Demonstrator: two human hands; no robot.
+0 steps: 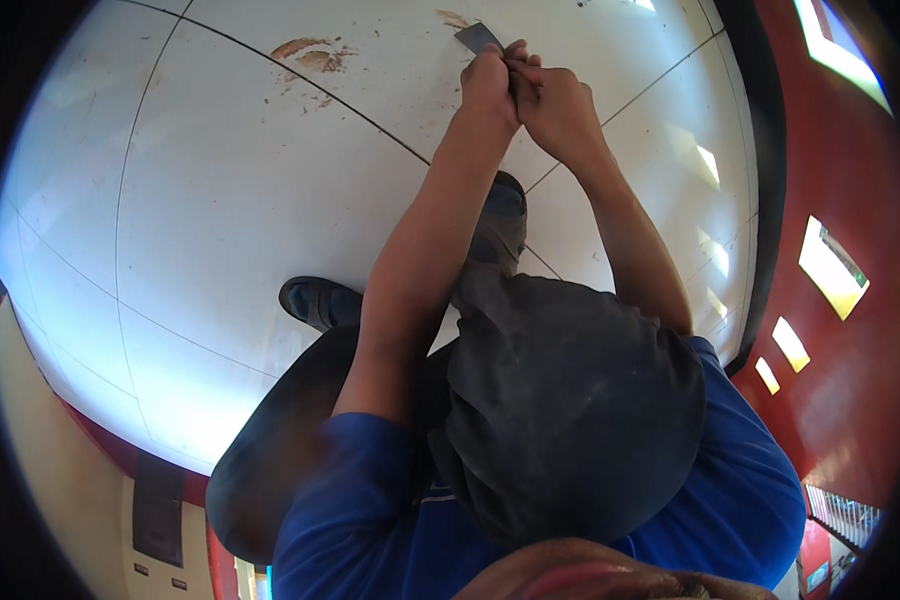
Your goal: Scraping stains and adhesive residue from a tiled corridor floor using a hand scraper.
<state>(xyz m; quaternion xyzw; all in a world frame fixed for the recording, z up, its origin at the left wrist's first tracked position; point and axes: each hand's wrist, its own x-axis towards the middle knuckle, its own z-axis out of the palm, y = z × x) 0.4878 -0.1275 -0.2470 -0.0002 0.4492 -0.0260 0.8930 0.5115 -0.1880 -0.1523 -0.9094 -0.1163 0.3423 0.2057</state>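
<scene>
A scraper (477, 38) with a flat, dark grey blade is held out in front of me, just over or against the tiled floor. My left hand (487, 82) is closed around it close behind the blade. My right hand (558, 105) is closed too, its fingers at the handle beside the left hand. Most of the handle is hidden by my hands. By the blade lies a small brown smear (454, 18) on the floor. Whether the blade touches the floor I cannot tell.
A larger brown patch (315, 55) with scattered crumbs marks the pale tiles (240, 180) to the left. My knees and sandals (315, 303) are below my arms. A dark skirting (765, 200) and a red wall (840, 180) run along the right.
</scene>
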